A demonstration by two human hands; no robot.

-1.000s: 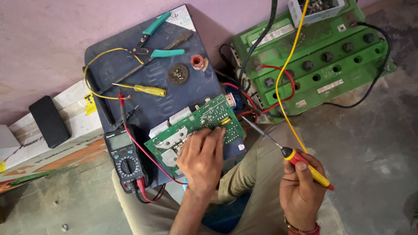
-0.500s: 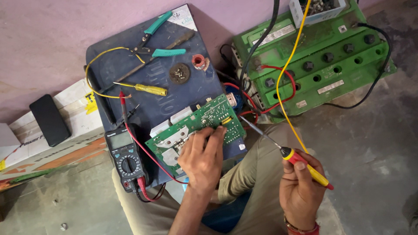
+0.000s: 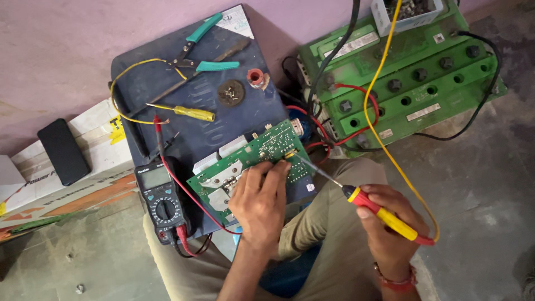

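- Concrete floor and a pink wall frame my view; a dark blue case [image 3: 223, 120] serves as the bench.
- Left hand [image 3: 259, 200] presses its fingers closed onto the green circuit board [image 3: 251, 161] lying on the case.
- Right hand [image 3: 390, 223] grips the soldering iron [image 3: 379, 212], its tip touching the board's edge; I judge soldering is mid-way.
- Count: one board, one iron, one multimeter [image 3: 161, 203], one yellow screwdriver [image 3: 186, 112], one pair of teal pliers [image 3: 200, 53], one green battery [image 3: 401, 83].

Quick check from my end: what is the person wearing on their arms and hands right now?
Both forearms are bare, with no sleeves in view and no gloves. The left hand shows no ring, watch or band. The right hand has a red band around its wrist, seemingly of thread or beads. No tape, markings or cables are fastened to either arm.
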